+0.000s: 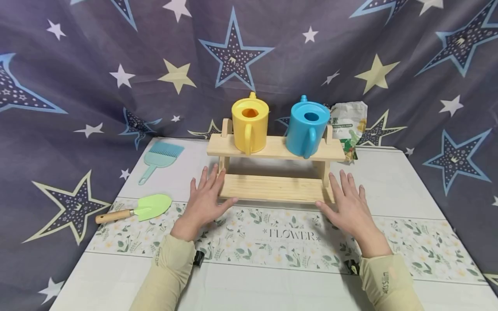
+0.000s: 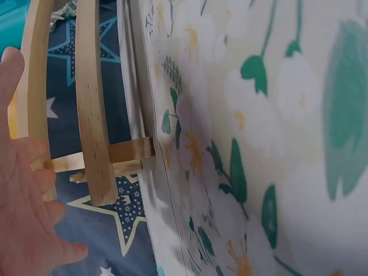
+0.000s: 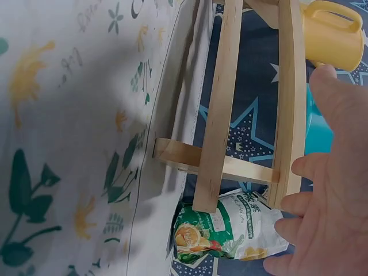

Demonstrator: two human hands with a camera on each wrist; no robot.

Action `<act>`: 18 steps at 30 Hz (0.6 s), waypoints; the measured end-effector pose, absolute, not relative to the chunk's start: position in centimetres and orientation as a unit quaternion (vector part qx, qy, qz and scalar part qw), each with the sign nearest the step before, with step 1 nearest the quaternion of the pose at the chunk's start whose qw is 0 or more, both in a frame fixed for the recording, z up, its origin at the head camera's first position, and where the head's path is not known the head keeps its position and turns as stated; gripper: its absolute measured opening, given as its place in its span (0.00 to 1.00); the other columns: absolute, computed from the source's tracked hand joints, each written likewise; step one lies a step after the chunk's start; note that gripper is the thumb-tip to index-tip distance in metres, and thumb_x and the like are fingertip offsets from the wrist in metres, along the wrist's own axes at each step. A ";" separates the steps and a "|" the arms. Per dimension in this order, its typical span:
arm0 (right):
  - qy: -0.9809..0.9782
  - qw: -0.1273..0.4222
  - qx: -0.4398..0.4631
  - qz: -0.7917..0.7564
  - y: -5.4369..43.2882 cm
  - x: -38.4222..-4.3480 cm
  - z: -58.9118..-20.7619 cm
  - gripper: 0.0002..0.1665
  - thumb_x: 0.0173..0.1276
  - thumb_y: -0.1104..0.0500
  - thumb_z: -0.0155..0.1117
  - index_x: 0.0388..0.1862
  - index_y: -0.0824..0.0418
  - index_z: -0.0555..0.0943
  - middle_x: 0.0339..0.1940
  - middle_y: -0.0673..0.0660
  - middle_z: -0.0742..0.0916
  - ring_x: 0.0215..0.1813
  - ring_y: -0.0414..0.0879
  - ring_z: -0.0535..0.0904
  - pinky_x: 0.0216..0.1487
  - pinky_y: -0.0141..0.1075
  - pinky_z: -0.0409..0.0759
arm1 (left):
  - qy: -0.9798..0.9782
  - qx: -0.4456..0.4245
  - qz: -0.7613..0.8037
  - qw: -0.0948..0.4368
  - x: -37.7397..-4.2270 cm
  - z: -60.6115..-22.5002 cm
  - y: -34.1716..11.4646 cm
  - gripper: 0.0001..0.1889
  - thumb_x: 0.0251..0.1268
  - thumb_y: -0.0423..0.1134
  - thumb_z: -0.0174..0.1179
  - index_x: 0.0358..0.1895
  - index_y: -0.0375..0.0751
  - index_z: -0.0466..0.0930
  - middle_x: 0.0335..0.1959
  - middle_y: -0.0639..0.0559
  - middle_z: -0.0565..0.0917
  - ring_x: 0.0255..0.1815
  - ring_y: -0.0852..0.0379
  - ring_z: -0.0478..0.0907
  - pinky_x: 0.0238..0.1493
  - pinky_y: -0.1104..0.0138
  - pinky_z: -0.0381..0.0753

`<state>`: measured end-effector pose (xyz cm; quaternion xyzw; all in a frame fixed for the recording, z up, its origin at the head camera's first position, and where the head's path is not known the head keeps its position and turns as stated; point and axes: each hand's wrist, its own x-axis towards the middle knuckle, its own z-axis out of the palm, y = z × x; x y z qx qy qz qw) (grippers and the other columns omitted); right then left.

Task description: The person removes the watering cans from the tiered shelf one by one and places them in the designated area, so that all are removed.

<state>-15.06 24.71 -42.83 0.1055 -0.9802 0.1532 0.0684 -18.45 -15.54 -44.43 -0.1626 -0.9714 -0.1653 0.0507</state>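
A two-tier wooden shelf (image 1: 268, 188) stands at the back middle of the table. On its top board sit a yellow watering can (image 1: 258, 125) at left and a blue watering can (image 1: 305, 129) at right, handles toward me. My left hand (image 1: 204, 203), fingers spread and palm down, is at the shelf's left end. At the right end is my right hand (image 1: 350, 207), its fingers likewise spread. Both hold nothing. The wrist views show the shelf's boards (image 2: 95, 103) and side leg (image 3: 178, 152) just past the fingers.
To the left lie a light blue dustpan with a brush (image 1: 159, 157) and a green hand trowel (image 1: 151, 207) with a wooden handle. Behind the shelf's right end stands a white and green bag (image 1: 348, 121). A starred curtain (image 1: 155, 52) hangs behind the table (image 1: 264, 285).
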 end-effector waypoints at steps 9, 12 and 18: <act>-0.979 0.069 0.111 0.155 24.7 -14.9 -42.9 0.54 0.69 0.30 0.51 0.80 0.60 0.47 0.79 0.69 0.47 0.78 0.65 0.36 0.69 0.70 0.37 | -0.974 -0.149 -0.165 0.034 -18.9 -44.7 -15.8 0.49 0.63 0.74 0.44 0.80 0.49 0.43 0.80 0.50 0.34 0.78 0.47 0.24 0.72 0.37 0.33; -0.979 0.070 0.113 0.155 24.8 -14.9 -42.9 0.54 0.70 0.31 0.51 0.80 0.59 0.47 0.79 0.70 0.48 0.78 0.65 0.36 0.69 0.70 0.37 | -0.974 -0.147 -0.169 0.027 -19.3 -44.7 -15.9 0.50 0.63 0.75 0.43 0.80 0.49 0.42 0.80 0.48 0.34 0.78 0.47 0.24 0.72 0.37 0.32; -0.979 0.069 0.112 0.153 24.8 -14.9 -43.0 0.54 0.69 0.31 0.51 0.80 0.59 0.46 0.78 0.70 0.48 0.78 0.66 0.37 0.70 0.70 0.37 | -0.972 -0.139 -0.188 0.022 -20.0 -44.4 -16.1 0.50 0.64 0.73 0.45 0.80 0.47 0.40 0.80 0.43 0.36 0.78 0.43 0.25 0.70 0.34 0.38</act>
